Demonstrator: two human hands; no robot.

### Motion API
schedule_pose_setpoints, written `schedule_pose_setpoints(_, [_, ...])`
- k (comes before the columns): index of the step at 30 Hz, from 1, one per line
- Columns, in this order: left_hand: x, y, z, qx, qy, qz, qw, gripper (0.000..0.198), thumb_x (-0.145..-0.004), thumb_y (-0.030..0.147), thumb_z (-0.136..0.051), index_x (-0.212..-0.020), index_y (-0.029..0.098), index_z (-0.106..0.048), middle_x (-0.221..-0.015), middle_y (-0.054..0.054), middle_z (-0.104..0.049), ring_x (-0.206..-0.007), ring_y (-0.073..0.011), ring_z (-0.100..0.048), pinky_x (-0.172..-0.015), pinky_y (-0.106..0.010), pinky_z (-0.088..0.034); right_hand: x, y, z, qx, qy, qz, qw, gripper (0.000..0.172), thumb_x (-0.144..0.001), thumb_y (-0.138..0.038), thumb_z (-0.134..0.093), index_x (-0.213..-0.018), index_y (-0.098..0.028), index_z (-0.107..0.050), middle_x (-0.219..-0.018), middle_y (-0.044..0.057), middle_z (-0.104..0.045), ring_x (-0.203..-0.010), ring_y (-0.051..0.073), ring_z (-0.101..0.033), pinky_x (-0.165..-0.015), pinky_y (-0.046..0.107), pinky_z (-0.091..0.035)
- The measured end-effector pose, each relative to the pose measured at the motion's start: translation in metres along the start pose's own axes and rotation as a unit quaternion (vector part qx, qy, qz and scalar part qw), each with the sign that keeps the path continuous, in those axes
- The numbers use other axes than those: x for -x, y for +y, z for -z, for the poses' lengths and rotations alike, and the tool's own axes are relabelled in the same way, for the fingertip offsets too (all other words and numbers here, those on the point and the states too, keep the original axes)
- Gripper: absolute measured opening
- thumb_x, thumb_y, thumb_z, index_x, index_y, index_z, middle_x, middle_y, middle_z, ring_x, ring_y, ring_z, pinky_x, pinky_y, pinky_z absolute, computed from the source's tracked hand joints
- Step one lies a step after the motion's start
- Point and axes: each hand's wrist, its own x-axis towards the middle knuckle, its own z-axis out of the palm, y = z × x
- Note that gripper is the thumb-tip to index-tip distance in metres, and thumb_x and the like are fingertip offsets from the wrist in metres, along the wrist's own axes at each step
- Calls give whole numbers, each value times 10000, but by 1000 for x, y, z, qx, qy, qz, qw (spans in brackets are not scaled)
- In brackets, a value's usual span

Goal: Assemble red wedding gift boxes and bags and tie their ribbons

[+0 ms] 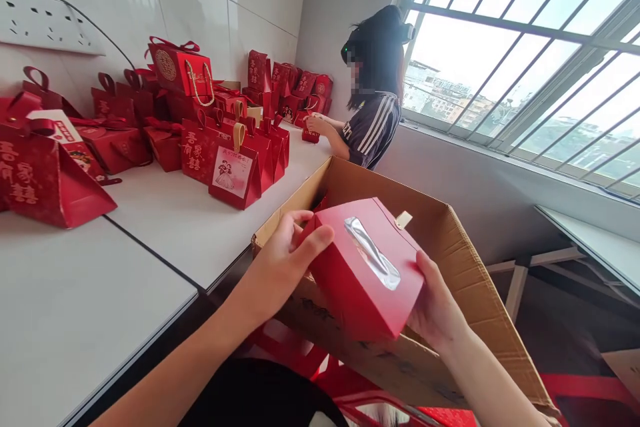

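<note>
A red gift box [330, 280] with a clear window in one sloping face is held tilted between my two hands. My left hand [295, 250] grips its left end, thumb on top. At the right end, my right hand [435, 307] is closed around the edge; some of its fingers are hidden behind the box. A small pale tab sticks out from the box's upper edge. Beneath and behind it stands an open cardboard carton [470, 267], with a bit of something red showing inside.
Many red gift boxes [200, 153] crowd the white table [165, 300] on the left. A co-worker [373, 113] at the far end handles a small red box [311, 135]. A barred window [525, 47] is on the right, a power strip [45, 20] on the wall. Red stools show below.
</note>
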Motion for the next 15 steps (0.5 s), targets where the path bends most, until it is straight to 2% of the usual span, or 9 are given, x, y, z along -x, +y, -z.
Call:
schedule_pose_setpoints(2, [-11, 0, 2, -36, -45, 26, 998, 690, -823, 749, -375, -1202, 184, -488, -954, -76, -644, -851, -240, -642, -753, -392, -518, 0, -11, 0, -29, 13, -42, 999, 387, -768, -338, -752, -1104, -190, -629, -942, 58, -761, -717, 200, -740, -498, 240, -621])
schedule_pose_setpoints(3, [-15, -4, 2, -76, -46, 15, 996, 670, -847, 728, -341, -1220, 189, -483, -972, -79, -649, -894, -253, -639, -797, -421, -509, -3, -17, 0, -44, 24, -51, 997, 360, -784, -292, -727, -1108, -182, -616, -925, 51, -760, -686, 182, -735, -481, 223, -615])
schedule_pose_setpoints(5, [-20, -19, 4, -198, -18, -41, 979, 593, -868, 637, -401, -1250, 192, -482, -1063, -102, -650, -1038, -294, -606, -931, -506, -448, -20, -28, 5, -53, 58, -29, 996, 291, -822, -233, -654, -1101, -171, -600, -901, 40, -756, -684, 165, -731, -515, 227, -630])
schedule_pose_setpoints(6, [-22, -30, 6, -277, -2, -74, 958, 541, -853, 567, -481, -1231, 182, -508, -1129, -123, -639, -1121, -320, -569, -1000, -550, -388, -32, -31, 11, -37, 84, 3, 996, 254, -839, -218, -618, -1087, -174, -596, -905, 35, -752, -717, 163, -732, -566, 246, -644])
schedule_pose_setpoints(8, [-22, -55, 9, -424, 27, -130, 896, 393, -818, 426, -583, -1103, 157, -598, -1212, -161, -618, -1237, -363, -490, -1095, -623, -220, -62, -34, 30, 44, 152, 72, 985, 166, -849, -198, -592, -1015, -199, -598, -889, 13, -739, -789, 148, -726, -683, 255, -648])
schedule_pose_setpoints(10, [-20, -77, 11, -485, 30, -146, 862, 274, -847, 382, -567, -989, 158, -637, -1224, -163, -622, -1266, -365, -472, -1102, -650, -162, -96, -27, 51, 146, 199, 106, 963, 91, -841, -203, -621, -929, -212, -599, -899, -1, -722, -835, 133, -711, -774, 252, -631])
schedule_pose_setpoints(13, [-16, -96, 10, -490, 38, -160, 856, 232, -883, 384, -530, -917, 179, -634, -1135, -108, -659, -1174, -319, -543, -1085, -637, -190, -142, 0, 78, 232, 223, 93, 942, 139, -849, -235, -669, -967, -186, -617, -950, 8, -696, -842, 121, -688, -775, 243, -611])
schedule_pose_setpoints(15, [-15, -101, 6, -483, 65, -173, 856, 211, -882, 369, -523, -910, 187, -624, -1064, -76, -666, -1070, -287, -582, -1072, -615, -210, -165, 27, 88, 313, 237, 61, 917, 207, -912, -285, -626, -1053, -134, -611, -1004, 45, -671, -848, 150, -675, -747, 313, -599])
